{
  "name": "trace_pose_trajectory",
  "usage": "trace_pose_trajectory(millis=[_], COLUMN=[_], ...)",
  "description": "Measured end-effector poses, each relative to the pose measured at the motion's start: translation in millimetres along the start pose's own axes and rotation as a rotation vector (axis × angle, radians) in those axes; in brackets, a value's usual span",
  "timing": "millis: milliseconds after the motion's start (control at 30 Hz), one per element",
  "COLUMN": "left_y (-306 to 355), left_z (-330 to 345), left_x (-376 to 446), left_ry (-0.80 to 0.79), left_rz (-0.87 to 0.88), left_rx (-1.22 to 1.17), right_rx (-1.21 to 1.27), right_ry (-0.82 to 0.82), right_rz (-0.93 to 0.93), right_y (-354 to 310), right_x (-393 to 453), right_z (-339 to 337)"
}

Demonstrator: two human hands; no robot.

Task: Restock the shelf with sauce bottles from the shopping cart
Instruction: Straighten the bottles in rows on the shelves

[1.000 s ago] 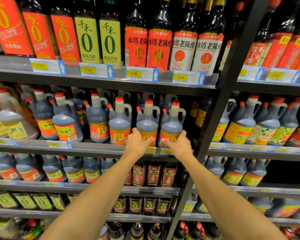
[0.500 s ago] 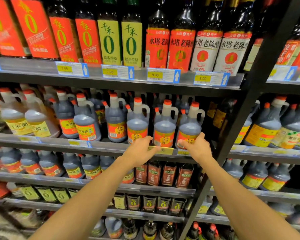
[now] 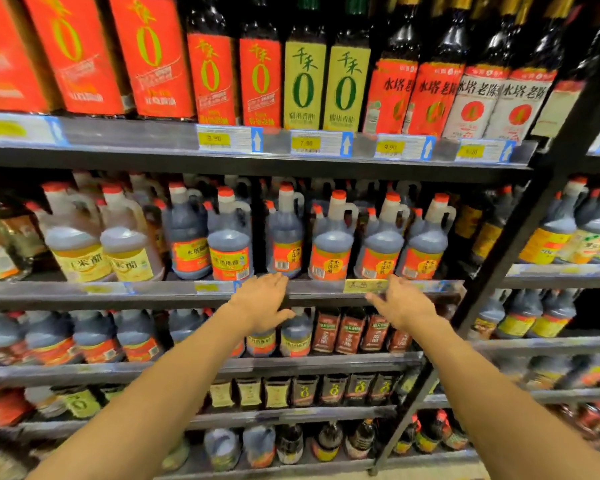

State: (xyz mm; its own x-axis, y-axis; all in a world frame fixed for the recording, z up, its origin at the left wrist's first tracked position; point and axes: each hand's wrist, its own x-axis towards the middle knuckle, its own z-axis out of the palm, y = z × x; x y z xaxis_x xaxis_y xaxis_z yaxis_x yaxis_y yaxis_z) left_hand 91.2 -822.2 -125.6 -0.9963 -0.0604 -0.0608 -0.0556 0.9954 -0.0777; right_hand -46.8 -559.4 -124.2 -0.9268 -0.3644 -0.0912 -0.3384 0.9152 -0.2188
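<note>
A row of dark jug-shaped sauce bottles with red caps and orange labels point(image 3: 331, 242) stands on the middle shelf point(image 3: 174, 289). My left hand point(image 3: 262, 304) hovers in front of the shelf edge just below the bottles, fingers spread and holding nothing. My right hand point(image 3: 400, 304) is at the same height near a yellow price tag point(image 3: 366, 285), fingers relaxed and empty. Neither hand touches a bottle. The shopping cart is out of view.
Tall bottles with red and green labels point(image 3: 305, 84) fill the top shelf. Lower shelves hold more dark jugs point(image 3: 94, 336) and small brown bottles point(image 3: 352, 332). A black upright post point(image 3: 520, 244) divides this bay from the one on the right.
Both hands have come off the two jugs they touched and dropped back to below the shelf edge. The view has shifted left, and the frame is now blurred.
</note>
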Motion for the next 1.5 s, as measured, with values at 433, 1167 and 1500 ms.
trace_pose_trajectory(millis=[433, 1167, 1500], left_y=[-19.0, -13.5, 10.5], left_z=[-14.0, -30.6, -34.7], left_x=[-16.7, 60.9, 83.8], left_ry=[-0.042, 0.238, 0.469], left_rz=[-0.058, -0.567, -0.766], left_rx=[-0.14, -0.98, -1.098], right_rx=[0.273, 0.759, 0.862], right_ry=[0.102, 0.123, 0.183], right_rz=[-0.105, -0.027, -0.065], right_y=[-75.5, -92.7, -93.3], right_x=[-3.8, 42.3, 47.2], right_z=[3.0, 2.8, 12.9])
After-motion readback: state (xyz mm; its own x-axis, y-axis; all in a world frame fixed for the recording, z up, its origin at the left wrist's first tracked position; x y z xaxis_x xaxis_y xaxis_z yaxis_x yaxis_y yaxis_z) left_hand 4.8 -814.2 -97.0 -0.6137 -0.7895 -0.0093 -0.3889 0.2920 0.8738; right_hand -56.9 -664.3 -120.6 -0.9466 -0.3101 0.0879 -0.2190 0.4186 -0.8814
